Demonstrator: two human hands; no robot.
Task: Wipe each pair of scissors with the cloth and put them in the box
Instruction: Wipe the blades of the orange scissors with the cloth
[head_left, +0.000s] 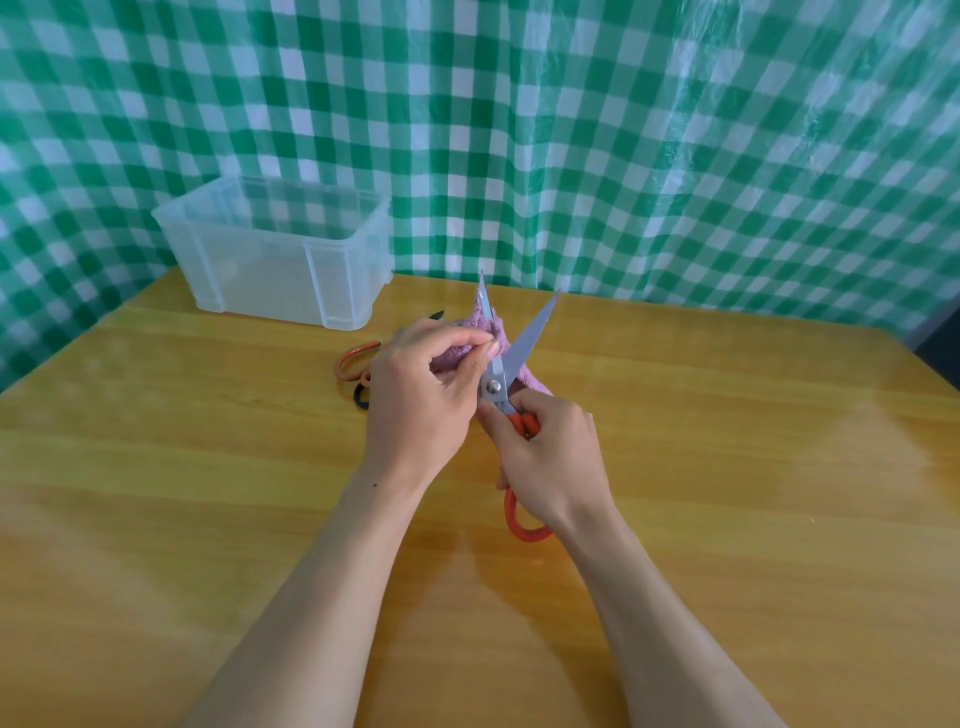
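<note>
My right hand (550, 462) grips the orange handles of a pair of scissors (524, 338) held above the table, blades spread apart and pointing away from me. My left hand (421, 395) pinches a purple cloth (485, 325) around the left blade. More scissors lie on the table behind my left hand: an orange handle loop (353, 358) and a black handle (360, 397) show, the rest hidden. A clear plastic box (280, 249) stands at the back left of the table.
The wooden table (727, 467) runs wide around my hands. A green-and-white checked curtain (623, 156) hangs right behind the table's far edge and along its left side.
</note>
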